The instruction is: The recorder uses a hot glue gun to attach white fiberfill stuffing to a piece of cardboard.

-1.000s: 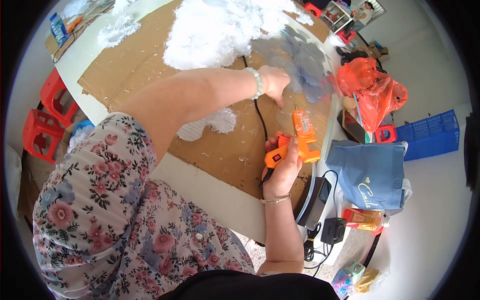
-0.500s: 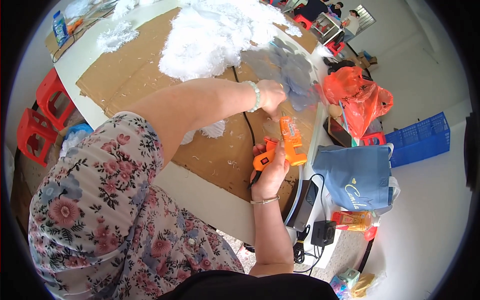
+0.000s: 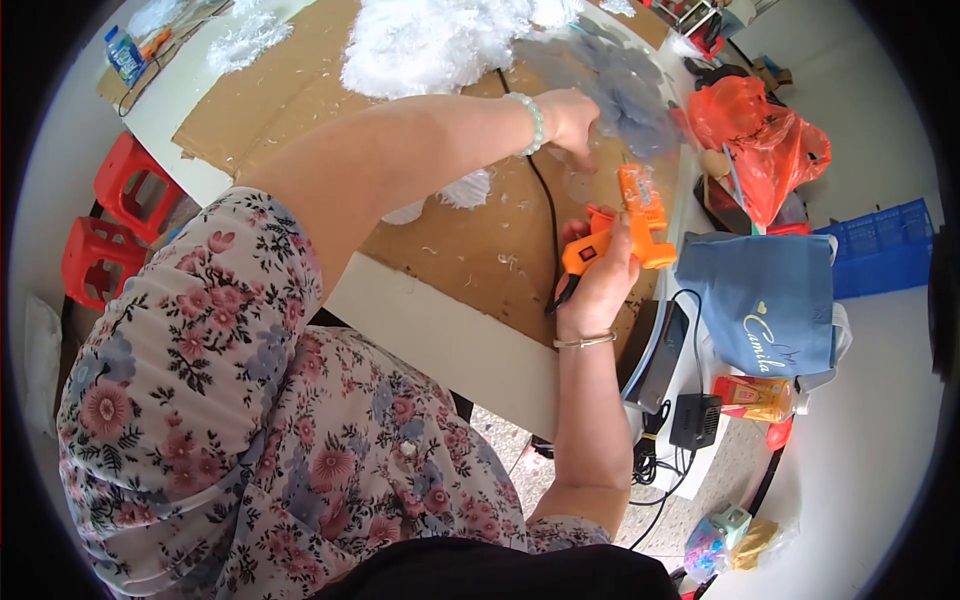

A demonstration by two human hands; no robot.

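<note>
My right hand grips an orange hot glue gun, its nozzle pointing away from me and a black cord at its handle. My left hand, with a beaded bracelet at the wrist, reaches across over the cardboard. Its fingers are drawn together and point down, just left of the nozzle. Under the fingertips shows a faint translucent round piece; whether they hold it is hard to see. Beyond this hand lies a spread of thin grey translucent discs. White fringed pieces lie below my left forearm.
A big white fluffy heap covers the far side. At right are a red plastic bag, a blue tote bag, a black power adapter and a drink bottle. Red stools stand at left; a black cord crosses the cardboard.
The whole view has shifted, so the table scene sits farther right and higher at the far side. My right hand still holds the glue gun; my left hand's fingers point more downward.
</note>
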